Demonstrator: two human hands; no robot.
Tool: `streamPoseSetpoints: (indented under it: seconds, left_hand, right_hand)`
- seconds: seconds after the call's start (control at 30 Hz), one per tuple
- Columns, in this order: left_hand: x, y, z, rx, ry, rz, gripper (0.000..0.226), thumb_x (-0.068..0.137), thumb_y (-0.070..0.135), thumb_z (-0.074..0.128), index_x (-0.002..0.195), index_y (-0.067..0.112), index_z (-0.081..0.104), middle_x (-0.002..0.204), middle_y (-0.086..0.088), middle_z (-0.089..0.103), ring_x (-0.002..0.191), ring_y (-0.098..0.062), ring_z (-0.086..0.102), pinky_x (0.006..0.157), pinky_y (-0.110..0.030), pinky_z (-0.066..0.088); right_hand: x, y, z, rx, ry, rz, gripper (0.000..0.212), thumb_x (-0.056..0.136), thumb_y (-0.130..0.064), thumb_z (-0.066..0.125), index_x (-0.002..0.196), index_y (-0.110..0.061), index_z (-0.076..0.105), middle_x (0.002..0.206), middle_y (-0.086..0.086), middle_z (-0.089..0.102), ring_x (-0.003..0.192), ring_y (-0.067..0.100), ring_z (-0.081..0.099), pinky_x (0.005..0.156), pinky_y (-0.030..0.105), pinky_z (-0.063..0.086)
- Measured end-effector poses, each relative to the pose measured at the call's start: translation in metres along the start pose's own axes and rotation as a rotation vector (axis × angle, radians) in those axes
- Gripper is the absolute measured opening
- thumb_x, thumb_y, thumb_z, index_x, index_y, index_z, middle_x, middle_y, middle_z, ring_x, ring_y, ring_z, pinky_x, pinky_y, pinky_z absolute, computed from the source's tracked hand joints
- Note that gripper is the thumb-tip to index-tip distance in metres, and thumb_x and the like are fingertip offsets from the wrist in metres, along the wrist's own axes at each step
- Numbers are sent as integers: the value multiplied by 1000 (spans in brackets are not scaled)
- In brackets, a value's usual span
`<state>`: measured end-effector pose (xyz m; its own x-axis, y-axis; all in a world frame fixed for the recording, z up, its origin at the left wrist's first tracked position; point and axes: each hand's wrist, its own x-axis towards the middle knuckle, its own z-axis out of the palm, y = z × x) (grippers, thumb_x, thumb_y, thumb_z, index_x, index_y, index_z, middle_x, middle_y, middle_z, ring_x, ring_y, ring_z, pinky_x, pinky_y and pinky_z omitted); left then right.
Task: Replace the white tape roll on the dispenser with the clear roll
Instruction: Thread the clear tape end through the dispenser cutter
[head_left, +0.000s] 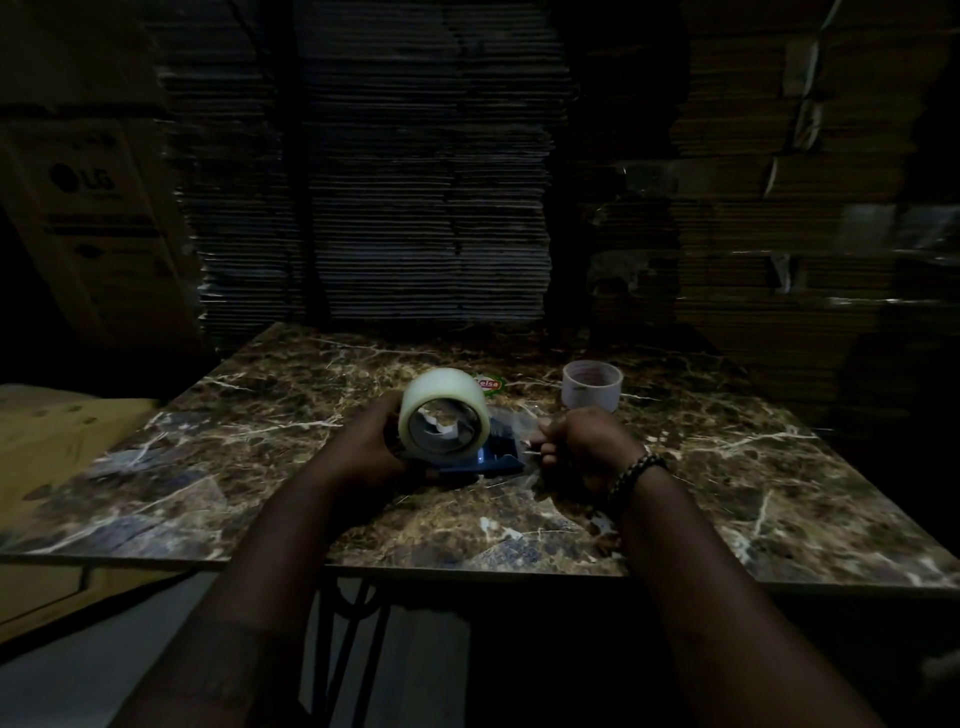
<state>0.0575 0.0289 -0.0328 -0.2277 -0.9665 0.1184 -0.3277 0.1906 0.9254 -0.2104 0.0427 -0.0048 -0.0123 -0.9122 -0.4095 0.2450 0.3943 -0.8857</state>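
The person's left hand (363, 447) is closed around the blue plastic tape dispenser (483, 460), holding it just above the brown marble-patterned table (727, 467), with the thick clear tape roll (444, 415) seated on the dispenser's hub directly above the fingers. To the right of that grip, the right hand (587, 447), with a beaded bracelet (636, 470) at its wrist, is pinched shut on what looks like the free end of the clear film near the dispenser's front, though the film is nearly invisible in this dim light and its contact cannot be confirmed. The roll seems moderately heavy and rigid, with a slick outer face and a hard core; it is best held by its flat sides or through the core, while the loose end is thin, sticky and likely to fold onto itself, so it wants a firm pinch at the very tip. Beyond the right hand, well apart from the dispenser, the nearly spent white tape roll (592, 387) stands on its side face on the table, already off the hub. A small red-and-green label (488, 383) lies just behind the clear roll. The dispenser's cutter and roller are hidden by shadow and the roll, and the stacked flattened cardboard (415, 182) behind the table is barely legible.
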Motion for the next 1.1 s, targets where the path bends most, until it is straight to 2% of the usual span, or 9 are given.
streamPoseSetpoints:
  seconds: [0.1,0.2,0.3,0.47,0.7,0.8,0.87,0.93,1.1]
  left_hand:
    - [1,-3,-1,-33,3,-32,101,62,-10,97,146,27,55,132,0,72,120,-19,71,79,-35,66]
    - [-1,-4,0,-37,15,-38,96,65,-13,94,144,28,57,129,-2,74,116,-21,74,75,-41,67]
    - [-3,-2,1,-32,22,-51,93,69,-15,91,144,29,57,126,1,74,113,-18,73,69,-36,65]
    - [-4,-1,1,-31,34,-54,93,70,-14,91,143,32,57,126,3,72,110,-12,72,70,-37,66]
    - [-1,-4,0,-6,27,-67,95,68,-9,94,144,34,58,131,2,72,120,-19,69,80,-46,68]
    - [-1,-1,1,37,19,-69,71,71,-8,93,125,32,69,120,6,76,112,-13,72,81,-38,66]
    - [-2,0,1,63,13,-63,60,74,-8,91,112,34,71,109,11,78,99,-5,75,73,-27,63]
    - [-2,0,1,64,3,-60,57,74,-9,90,112,30,72,107,10,79,87,3,76,65,-20,61]
    - [-3,-2,-2,-5,35,-53,75,68,-14,92,132,19,69,118,1,79,110,-16,75,77,-38,66]
  right_hand:
    - [4,2,-6,29,16,-21,16,103,3,32,99,-3,46,75,10,43,56,14,38,44,21,34]
    - [12,4,-9,47,58,-38,16,102,5,33,109,1,47,78,11,42,56,16,38,40,22,36]
    - [16,5,-9,20,86,-48,22,100,8,34,117,3,47,76,11,42,55,16,39,40,23,38]
    - [14,4,-8,-25,114,-51,20,98,10,36,111,0,47,80,14,45,57,19,43,39,23,40]
    - [8,3,-10,-144,188,-119,22,95,17,40,85,-1,50,77,17,51,53,21,49,42,28,40]
    - [3,1,-10,-293,211,-147,24,97,10,48,79,-2,56,75,16,59,54,19,56,42,25,45]
    - [0,1,-9,-261,196,-147,23,96,12,48,78,2,57,74,21,59,52,22,57,42,27,46]
    - [-1,3,-9,-199,178,-143,21,93,15,46,80,1,55,74,20,54,50,23,53,42,28,44]
    - [-7,2,-6,-214,132,-132,11,98,1,54,95,5,63,74,21,60,50,22,55,48,30,47]
